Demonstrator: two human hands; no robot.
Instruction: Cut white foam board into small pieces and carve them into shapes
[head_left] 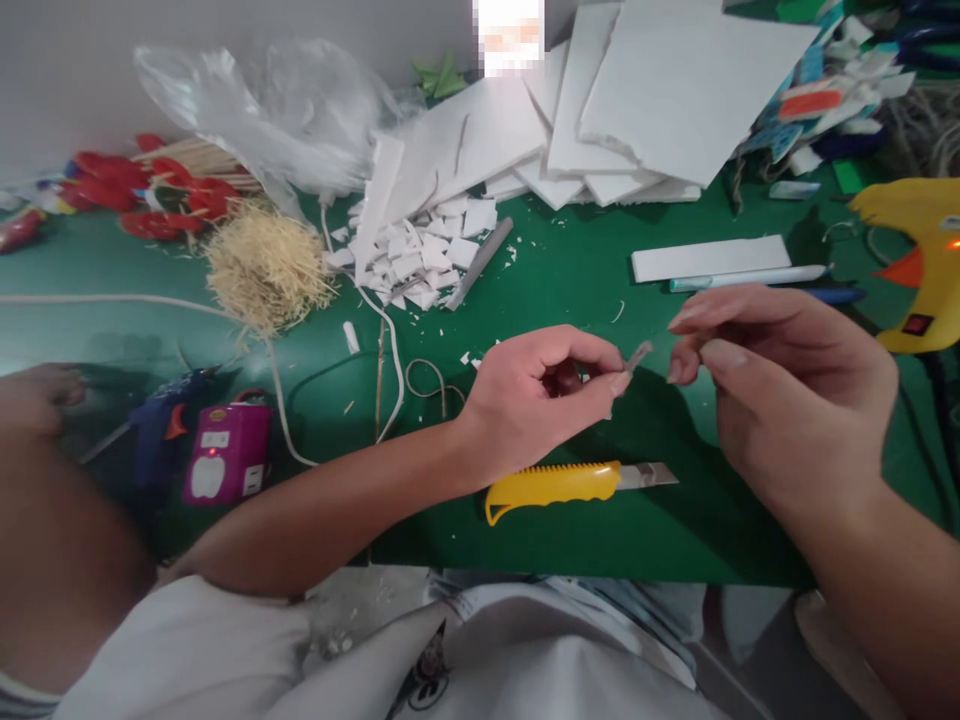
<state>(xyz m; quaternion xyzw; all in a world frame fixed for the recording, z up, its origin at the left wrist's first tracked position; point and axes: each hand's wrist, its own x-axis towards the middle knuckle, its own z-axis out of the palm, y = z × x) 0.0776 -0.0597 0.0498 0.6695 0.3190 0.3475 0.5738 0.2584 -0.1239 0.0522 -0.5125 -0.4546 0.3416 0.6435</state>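
Observation:
My left hand (551, 395) is above the green table, thumb and forefinger pinched on a small greyish piece (640, 355) that sticks out to the right of the fingertips. To the right, apart from it, is my right hand (795, 390), with thumb and fingers bent together; whatever may be between them is too small to make out. Below my left hand a yellow cutter knife (559, 487) lies with its blade out, pointing right. Behind my right hand are a white strip (709, 258) and a capped pen (750, 277).
A yellow glue gun (919, 265) is at the right. White foam sheets (675, 90), cut scraps (427, 250) and a straw pile (266, 262) are at the back. A purple power adapter (227, 453), a blue glue gun (161, 425), a cord and another person's arm (60, 500) are left.

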